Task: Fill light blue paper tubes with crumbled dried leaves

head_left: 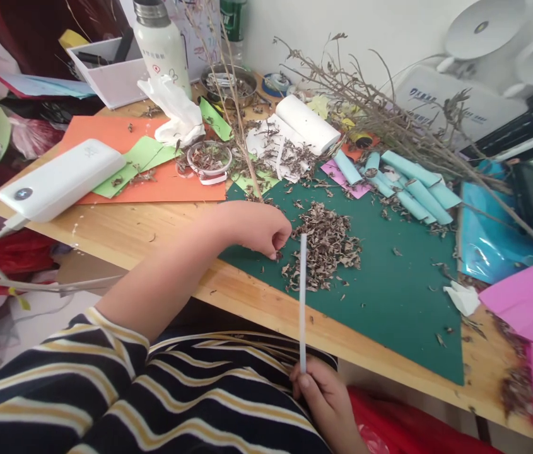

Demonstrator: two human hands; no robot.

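My left hand (263, 228) is bent over the dark green mat (398, 296), its fingers curled in a pinch just left of a pile of dry brown leaves (325, 243). A dark speck shows by the fingertips; whether it is pinched or lies on the mat is unclear. Lower down, in front of the table edge, my right hand (325, 397) is closed around the bottom end of a thin whitish glue stick (303, 302). The stick points upright, and its top overlaps the leaf pile in view.
Blue paper rolls (417, 189) and dry branches (389, 107) lie at the back right. Behind my left hand are a small round container (209, 157) and orange paper (152, 189). A white power bank (62, 180) sits left, a bottle (162, 50) behind.
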